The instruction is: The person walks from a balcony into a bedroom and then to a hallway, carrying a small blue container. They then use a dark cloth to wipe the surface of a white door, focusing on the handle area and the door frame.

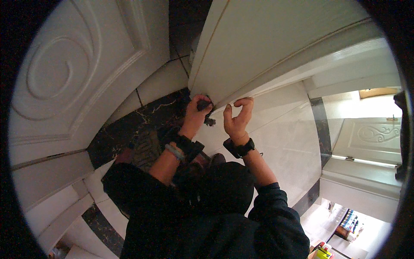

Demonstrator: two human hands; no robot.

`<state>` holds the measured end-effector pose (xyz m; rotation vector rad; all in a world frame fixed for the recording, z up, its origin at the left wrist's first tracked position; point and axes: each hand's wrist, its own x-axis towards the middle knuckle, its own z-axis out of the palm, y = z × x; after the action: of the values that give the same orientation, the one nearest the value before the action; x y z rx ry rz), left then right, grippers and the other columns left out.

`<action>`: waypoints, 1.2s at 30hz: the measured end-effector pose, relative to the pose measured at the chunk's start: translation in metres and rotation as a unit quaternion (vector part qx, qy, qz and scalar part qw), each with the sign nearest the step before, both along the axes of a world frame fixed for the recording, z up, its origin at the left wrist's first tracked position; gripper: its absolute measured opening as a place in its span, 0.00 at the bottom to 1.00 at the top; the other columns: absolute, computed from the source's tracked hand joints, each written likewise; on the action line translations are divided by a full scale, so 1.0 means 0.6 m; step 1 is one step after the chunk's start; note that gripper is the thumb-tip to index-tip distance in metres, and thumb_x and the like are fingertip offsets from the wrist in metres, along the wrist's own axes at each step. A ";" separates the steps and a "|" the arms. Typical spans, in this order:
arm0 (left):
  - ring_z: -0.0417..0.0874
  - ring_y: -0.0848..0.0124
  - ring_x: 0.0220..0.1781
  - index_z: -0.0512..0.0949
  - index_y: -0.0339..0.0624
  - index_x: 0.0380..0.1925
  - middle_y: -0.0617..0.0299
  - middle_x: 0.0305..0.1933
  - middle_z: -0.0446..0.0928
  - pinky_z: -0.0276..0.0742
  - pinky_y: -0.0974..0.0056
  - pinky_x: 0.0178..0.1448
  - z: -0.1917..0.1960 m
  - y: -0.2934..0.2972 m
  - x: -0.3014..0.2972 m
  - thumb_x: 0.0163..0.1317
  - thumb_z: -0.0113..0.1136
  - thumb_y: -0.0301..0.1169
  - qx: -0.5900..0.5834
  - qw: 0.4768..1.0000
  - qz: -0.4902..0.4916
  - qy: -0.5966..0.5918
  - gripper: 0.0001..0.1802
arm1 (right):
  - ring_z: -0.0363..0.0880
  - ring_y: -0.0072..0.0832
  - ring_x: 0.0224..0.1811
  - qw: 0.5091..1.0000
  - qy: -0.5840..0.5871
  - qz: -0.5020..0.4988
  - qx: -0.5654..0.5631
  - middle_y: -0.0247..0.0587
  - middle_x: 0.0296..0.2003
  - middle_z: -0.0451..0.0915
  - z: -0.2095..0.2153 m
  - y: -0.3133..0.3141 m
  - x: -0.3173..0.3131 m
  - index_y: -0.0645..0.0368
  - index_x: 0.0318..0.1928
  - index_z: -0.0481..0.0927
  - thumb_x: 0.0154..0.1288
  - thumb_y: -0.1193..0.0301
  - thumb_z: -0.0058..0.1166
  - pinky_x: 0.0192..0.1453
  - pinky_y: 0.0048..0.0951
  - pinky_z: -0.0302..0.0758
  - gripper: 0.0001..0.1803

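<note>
Low at the bottom corner of a white door panel (258,39), my left hand (195,116) is closed round a dark, ragged cloth-like clump (204,105). A loose end of the clump hangs below my fingers beside the panel's edge. To its right, my right hand (237,123) is raised with thumb and bent forefinger apart. I see nothing between them. Its fingertips are close to the panel's lower edge; whether they touch it I cannot tell. Dark bands (239,149) circle both wrists.
Another white door (60,73) with a spiral relief stands at the left. A dark marbled strip (142,113) crosses the pale floor tiles (276,129) under my left arm. Farther right are a white door with scroll relief (371,134) and colourful items (323,251) by the lower edge.
</note>
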<state>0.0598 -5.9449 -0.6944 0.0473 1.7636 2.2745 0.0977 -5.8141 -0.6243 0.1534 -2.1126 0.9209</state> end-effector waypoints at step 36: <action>0.69 0.48 0.54 0.64 0.32 0.47 0.43 0.50 0.68 0.66 0.48 0.56 -0.225 0.045 0.050 0.59 0.57 0.31 -0.390 0.915 -0.014 0.102 0.20 | 0.64 0.36 0.35 1.000 -0.012 -0.012 -0.015 0.43 0.31 0.63 -0.003 -0.004 0.001 0.60 0.34 0.64 0.49 0.81 0.53 0.42 0.33 0.64 0.13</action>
<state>0.0900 -5.9179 -0.8296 0.1567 2.6227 1.4277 0.0984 -5.8163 -0.6263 0.1014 -2.1173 0.9432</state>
